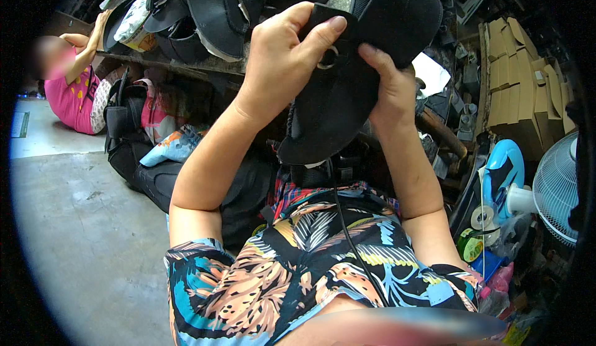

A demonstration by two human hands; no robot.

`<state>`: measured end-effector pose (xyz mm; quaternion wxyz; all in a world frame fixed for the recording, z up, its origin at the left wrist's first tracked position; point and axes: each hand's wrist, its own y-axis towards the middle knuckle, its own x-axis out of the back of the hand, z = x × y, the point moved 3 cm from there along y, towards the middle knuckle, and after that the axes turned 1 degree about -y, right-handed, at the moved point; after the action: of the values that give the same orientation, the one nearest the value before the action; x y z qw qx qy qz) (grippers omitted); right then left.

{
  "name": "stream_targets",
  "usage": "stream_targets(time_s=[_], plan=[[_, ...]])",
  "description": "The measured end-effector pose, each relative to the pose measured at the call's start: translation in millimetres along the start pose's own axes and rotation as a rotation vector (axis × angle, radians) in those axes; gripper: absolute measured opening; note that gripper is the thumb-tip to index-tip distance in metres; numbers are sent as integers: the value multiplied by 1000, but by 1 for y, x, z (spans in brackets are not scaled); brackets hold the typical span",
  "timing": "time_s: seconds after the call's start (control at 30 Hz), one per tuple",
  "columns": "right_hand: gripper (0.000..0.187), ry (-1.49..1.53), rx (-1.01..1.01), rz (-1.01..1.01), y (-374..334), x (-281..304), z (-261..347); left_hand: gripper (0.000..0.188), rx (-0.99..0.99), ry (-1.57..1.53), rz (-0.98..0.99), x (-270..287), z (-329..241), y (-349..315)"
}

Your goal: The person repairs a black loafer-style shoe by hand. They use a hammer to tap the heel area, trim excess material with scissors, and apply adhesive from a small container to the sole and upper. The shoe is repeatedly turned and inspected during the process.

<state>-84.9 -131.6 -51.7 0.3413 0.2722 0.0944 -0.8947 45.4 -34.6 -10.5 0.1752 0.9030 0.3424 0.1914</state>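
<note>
A black shoe upper point(332, 107) is held up in front of my chest. My left hand point(276, 63) pinches a dark strap end point(332, 18) at its top between thumb and fingers. Just below that thumb a small metal ring point(327, 57) shows on the upper. On the other side my right hand point(394, 91) grips the upper, thumb on the near face and fingers mostly hidden behind it. Beyond the hands, several more black shoe uppers point(214, 14) are heaped on the workbench point(167, 65).
A stack of brown cardboard boxes point(515, 85) stands at the right, above a white fan point(555, 188) and a light-blue ring-shaped object point(503, 160). Left of the bench sits another person in pink point(68, 101). Dark bags point(139, 160) lie on the grey floor point(93, 222).
</note>
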Motion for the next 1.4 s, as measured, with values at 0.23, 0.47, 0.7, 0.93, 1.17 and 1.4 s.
stream_targets(time_s=[0.23, 0.47, 0.7, 0.93, 1.17, 1.4], plan=[[37, -10, 115, -29, 10, -5, -4, 77, 136, -36, 84, -10, -2, -16], [40, -8, 129, 15, 10, 15, -23, 80, -104, 102, 81, -10, -7, -11], [81, 223, -79, 756, 19, 45, 15, 72, -477, 230, 250, 23, -32, -20], [86, -484, -348, 543, 13, 52, 25, 51, -786, 772, 334, 18, -28, -48], [76, 8, -52, 399, 6, 58, 20, 115, -138, 233, -211, 56, 5, -78], [73, 84, -288, 504, 21, 16, -46, 76, 318, -1101, -278, 64, 30, -126]])
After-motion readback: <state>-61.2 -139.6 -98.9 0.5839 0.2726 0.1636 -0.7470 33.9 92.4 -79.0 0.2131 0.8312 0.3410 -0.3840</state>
